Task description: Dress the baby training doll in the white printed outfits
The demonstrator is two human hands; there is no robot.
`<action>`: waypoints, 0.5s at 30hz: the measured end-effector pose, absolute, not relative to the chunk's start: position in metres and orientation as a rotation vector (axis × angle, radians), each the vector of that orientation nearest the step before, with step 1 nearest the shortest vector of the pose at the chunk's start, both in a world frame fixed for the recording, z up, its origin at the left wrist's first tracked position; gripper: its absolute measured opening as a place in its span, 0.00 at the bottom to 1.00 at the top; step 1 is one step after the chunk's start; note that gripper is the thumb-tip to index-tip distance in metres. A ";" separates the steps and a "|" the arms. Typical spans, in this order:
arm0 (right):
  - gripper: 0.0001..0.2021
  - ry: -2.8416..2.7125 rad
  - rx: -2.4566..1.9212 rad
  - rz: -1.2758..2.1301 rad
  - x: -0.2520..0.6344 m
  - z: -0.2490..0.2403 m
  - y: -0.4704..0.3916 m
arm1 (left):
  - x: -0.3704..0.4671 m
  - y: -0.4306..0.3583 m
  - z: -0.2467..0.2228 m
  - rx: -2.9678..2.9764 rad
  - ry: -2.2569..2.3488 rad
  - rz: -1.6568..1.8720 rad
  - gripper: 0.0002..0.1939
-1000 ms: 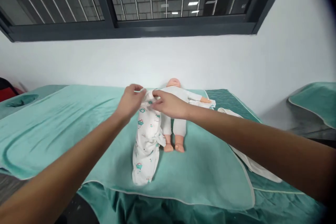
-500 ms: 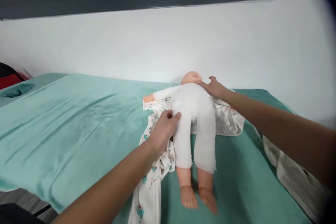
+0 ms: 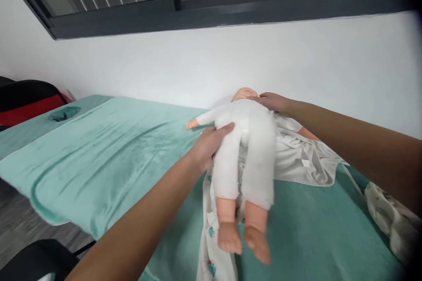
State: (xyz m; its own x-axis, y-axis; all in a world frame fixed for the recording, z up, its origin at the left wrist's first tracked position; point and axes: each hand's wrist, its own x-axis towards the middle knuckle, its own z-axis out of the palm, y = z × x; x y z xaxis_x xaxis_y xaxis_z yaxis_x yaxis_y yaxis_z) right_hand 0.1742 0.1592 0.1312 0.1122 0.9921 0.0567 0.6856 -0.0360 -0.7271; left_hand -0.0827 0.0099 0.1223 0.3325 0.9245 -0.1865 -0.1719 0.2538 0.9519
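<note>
Left hand (image 3: 212, 142) grasping doll (image 3: 245, 140) at hip; right hand (image 3: 272, 101) on doll's upper body near head, grip unclear. Doll on back, over printed white garment (image 3: 216, 246) and green cover (image 3: 303, 224), feet toward camera. Garment's plain part spread beside doll.

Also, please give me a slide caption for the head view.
Left hand at hip, right hand near neck: a doll over printed clothing on a green cover.
</note>
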 end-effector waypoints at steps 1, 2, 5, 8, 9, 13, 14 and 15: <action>0.39 -1.655 -1.785 0.682 0.158 0.134 0.163 | -0.098 0.010 0.126 1.034 0.945 0.940 0.28; 0.39 -1.678 -1.786 0.746 0.140 0.135 0.168 | -0.114 0.011 0.127 1.046 0.968 0.964 0.27; 0.43 -1.720 -1.748 0.851 0.086 0.129 0.185 | -0.163 0.018 0.124 1.086 1.066 0.986 0.24; 0.48 -1.727 -1.705 0.881 0.037 0.117 0.204 | -0.211 0.033 0.112 1.079 1.137 0.955 0.20; 0.50 -1.731 -1.693 0.899 0.023 0.113 0.209 | -0.226 0.040 0.108 1.066 1.151 0.946 0.20; 0.52 -1.744 -1.652 0.964 -0.024 0.098 0.226 | -0.272 0.063 0.090 1.027 1.196 0.935 0.23; 0.52 -1.752 -1.637 0.969 -0.033 0.095 0.229 | -0.279 0.067 0.086 1.026 1.214 0.928 0.24; 0.51 -1.764 -1.621 0.968 -0.040 0.091 0.232 | -0.284 0.071 0.082 1.031 1.234 0.920 0.23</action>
